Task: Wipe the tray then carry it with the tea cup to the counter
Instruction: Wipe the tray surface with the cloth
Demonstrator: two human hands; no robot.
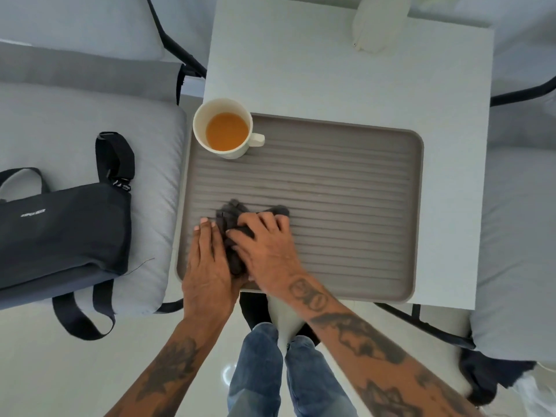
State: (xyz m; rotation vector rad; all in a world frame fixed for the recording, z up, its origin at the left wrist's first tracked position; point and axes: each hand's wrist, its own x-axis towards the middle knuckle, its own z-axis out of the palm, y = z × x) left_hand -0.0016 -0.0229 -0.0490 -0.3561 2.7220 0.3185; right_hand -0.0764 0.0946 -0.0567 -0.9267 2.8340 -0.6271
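Now both hands on tray [346, 191]: right hand [267, 251] clutching dark cloth [233, 218], left hand [207, 266] flat, fingers extended.

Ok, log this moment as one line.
stage: wiping | right hand on cloth | left hand beside cloth | tray on table | tea cup far-left corner

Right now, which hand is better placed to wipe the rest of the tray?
Right hand: it lies on the cloth, with bare tray beside it. Left hand rests flat at the tray's edge.
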